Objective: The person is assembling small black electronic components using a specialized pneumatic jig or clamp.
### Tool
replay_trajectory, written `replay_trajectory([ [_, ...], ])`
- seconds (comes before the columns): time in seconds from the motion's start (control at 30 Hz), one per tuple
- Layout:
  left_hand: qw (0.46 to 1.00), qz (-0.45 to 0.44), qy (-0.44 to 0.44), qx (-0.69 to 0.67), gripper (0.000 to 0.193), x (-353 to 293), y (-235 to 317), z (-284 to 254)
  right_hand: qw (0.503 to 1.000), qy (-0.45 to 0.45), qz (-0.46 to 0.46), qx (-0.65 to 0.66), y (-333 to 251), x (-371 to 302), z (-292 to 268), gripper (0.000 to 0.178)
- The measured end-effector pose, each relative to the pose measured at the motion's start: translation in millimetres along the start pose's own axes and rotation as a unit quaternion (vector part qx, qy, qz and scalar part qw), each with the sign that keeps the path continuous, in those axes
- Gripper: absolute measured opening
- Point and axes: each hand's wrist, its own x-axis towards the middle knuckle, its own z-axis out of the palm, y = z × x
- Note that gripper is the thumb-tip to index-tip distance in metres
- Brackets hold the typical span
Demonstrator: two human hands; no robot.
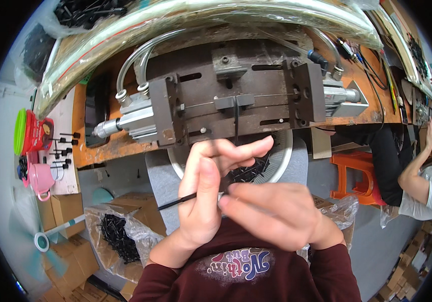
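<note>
My left hand (202, 199) is raised in front of the metal fixture, fingers bent and thumb folded over. A thin black rod-like piece (176, 201) sticks out to the left from under it. My right hand (279, 214) meets the left at the base of its thumb, its thumb and fingertips pinched together. Motion blurs it, and what it pinches cannot be made out. Beyond the left fingers, a black strip (236, 121) hangs from a small dark block (234, 102) at the middle of the fixture (201, 83); whether the fingers touch the strip cannot be told.
Air cylinders (138, 118) with clear hoses flank the fixture. Below it, a round white basket (281, 168) holds black pieces. A bagged box of black parts (118, 236) and a fan (42, 241) stand left. An orange stool (349, 176) and another person (424, 191) are right.
</note>
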Motion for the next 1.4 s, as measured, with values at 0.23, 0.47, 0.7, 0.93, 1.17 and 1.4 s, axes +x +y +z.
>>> replay_trajectory([
  [0.23, 0.994, 0.038, -0.003, 0.102, 0.038, -16.1, 7.4, -36.5, 0.986, 0.047, 0.155, -0.041, 23.6, -2.4, -12.3, 0.033],
  [0.47, 0.995, -0.089, -0.019, -0.045, 0.059, -15.7, 21.9, -29.5, 0.973, -0.1, 0.106, -0.179, 30.0, 12.5, 3.8, 0.027],
  [0.7, 0.996, -0.062, 0.004, -0.068, 0.06, -19.7, 34.7, -30.9, 0.949, -0.144, 0.135, -0.247, 24.7, 23.5, 0.2, 0.021],
  [0.93, 0.981, 0.12, 0.098, 0.119, 0.052, -28.8, 16.6, -39.2, 0.962, -0.083, 0.107, -0.238, 32.6, 16.9, -0.8, 0.028],
  [1.17, 0.954, 0.201, 0.075, 0.212, 0.037, -22.9, 9.3, -41.8, 0.933, 0.241, 0.213, -0.164, 44.1, -61.6, -64.3, 0.011],
  [1.4, 0.925, 0.214, 0.014, 0.314, 0.03, -25.9, 17.3, -24.6, 0.595, 0.649, 0.466, 0.083, 169.2, -288.7, -214.4, 0.025],
])
